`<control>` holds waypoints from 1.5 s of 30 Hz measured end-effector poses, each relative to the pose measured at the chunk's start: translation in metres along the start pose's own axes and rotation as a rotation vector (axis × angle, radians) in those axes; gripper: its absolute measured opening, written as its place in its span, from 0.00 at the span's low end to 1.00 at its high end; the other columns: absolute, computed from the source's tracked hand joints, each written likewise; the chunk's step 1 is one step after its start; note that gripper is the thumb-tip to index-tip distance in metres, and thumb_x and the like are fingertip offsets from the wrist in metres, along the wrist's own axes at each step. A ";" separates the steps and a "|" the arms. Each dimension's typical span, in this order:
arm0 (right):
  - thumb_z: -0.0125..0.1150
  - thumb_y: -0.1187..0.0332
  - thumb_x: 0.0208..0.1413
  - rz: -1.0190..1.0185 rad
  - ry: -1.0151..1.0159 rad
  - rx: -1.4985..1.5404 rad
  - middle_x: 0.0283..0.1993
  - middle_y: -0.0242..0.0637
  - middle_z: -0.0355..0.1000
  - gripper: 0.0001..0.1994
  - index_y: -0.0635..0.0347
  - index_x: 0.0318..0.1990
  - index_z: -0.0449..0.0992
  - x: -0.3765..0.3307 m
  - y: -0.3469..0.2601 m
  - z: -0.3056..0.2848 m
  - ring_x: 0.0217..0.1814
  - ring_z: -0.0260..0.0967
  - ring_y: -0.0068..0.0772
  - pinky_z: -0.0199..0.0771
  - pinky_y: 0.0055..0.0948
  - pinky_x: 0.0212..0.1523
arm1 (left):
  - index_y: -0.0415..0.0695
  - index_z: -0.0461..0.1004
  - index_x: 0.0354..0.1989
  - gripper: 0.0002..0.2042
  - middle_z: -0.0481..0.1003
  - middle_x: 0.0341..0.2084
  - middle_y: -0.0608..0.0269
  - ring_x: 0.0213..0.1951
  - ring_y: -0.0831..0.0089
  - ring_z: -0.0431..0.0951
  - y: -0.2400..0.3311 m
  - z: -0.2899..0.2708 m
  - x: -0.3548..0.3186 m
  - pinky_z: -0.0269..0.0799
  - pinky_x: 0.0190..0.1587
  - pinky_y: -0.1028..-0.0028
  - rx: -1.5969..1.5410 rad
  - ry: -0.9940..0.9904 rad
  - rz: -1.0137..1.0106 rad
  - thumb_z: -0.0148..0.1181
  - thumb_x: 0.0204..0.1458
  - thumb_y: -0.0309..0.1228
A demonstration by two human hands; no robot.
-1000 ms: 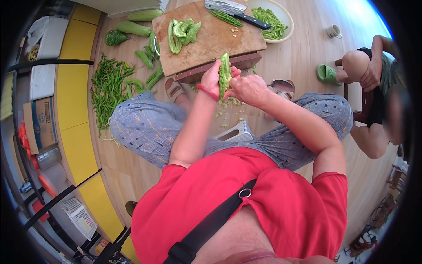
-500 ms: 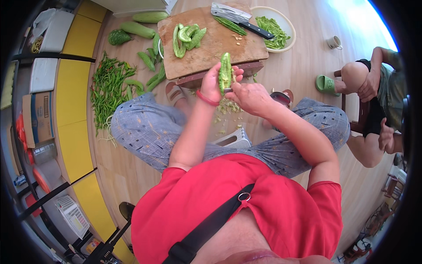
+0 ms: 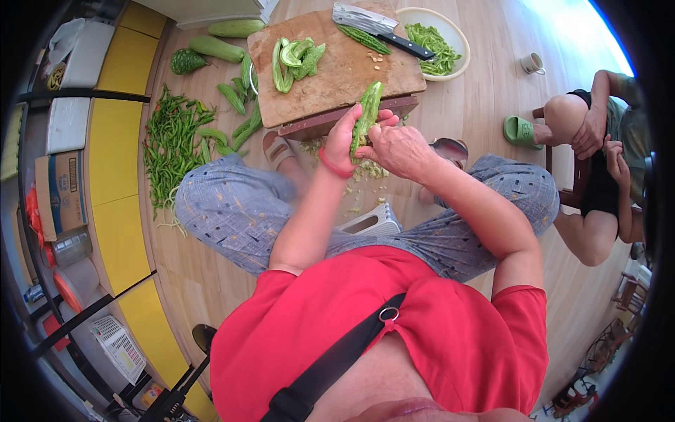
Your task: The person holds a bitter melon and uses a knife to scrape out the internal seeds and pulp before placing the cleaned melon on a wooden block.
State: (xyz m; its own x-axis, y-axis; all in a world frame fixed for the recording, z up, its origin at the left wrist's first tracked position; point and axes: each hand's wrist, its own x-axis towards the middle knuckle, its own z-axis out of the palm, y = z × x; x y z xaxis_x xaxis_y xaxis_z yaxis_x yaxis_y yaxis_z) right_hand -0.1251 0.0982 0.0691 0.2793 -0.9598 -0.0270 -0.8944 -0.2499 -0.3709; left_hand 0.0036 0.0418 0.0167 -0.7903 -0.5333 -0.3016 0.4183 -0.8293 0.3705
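Observation:
My left hand holds a halved green bitter gourd upright above the floor, a pink band on its wrist. My right hand is pressed against the gourd's lower part, fingers curled into it. Pale seeds and pith lie scattered on the floor below. Just beyond stands a wooden cutting board with several scooped gourd halves and a cleaver on it.
A cream bowl of cut green pieces sits by the board's right end. Whole gourds and a heap of green chillies lie at the left. Another person sits on a stool at the right, near a small cup.
Both hands with the gourd have shifted slightly right and up in view as the head moved; the gourd stays upright between them.

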 end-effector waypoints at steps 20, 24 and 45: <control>0.52 0.53 0.50 0.042 0.011 0.032 0.17 0.45 0.69 0.19 0.63 0.24 0.67 -0.002 0.000 -0.010 0.22 0.71 0.44 0.69 0.40 0.23 | 0.31 0.63 0.47 0.23 0.68 0.43 0.44 0.47 0.59 0.70 -0.004 0.011 0.002 0.68 0.47 0.68 0.031 0.010 0.128 0.40 0.56 0.41; 0.49 0.55 0.52 -0.040 0.027 0.002 0.15 0.43 0.68 0.18 0.61 0.22 0.66 -0.003 0.000 -0.007 0.19 0.70 0.43 0.68 0.39 0.19 | 0.31 0.64 0.47 0.23 0.69 0.43 0.44 0.46 0.61 0.71 -0.001 0.013 -0.001 0.72 0.29 0.81 -0.050 0.032 0.064 0.42 0.56 0.42; 0.54 0.57 0.47 -0.013 0.251 0.052 0.23 0.43 0.68 0.15 0.61 0.27 0.65 -0.008 -0.002 -0.013 0.27 0.70 0.43 0.70 0.40 0.27 | 0.33 0.61 0.51 0.24 0.65 0.48 0.44 0.51 0.58 0.66 0.012 -0.001 0.001 0.60 0.55 0.61 -0.059 -0.074 0.083 0.38 0.56 0.42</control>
State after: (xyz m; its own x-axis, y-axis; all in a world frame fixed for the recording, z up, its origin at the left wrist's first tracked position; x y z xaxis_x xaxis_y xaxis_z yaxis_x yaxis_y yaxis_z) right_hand -0.1302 0.1048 0.0825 0.1896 -0.9598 0.2071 -0.8704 -0.2619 -0.4170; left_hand 0.0080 0.0313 0.0202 -0.7819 -0.5885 -0.2057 0.5074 -0.7925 0.3385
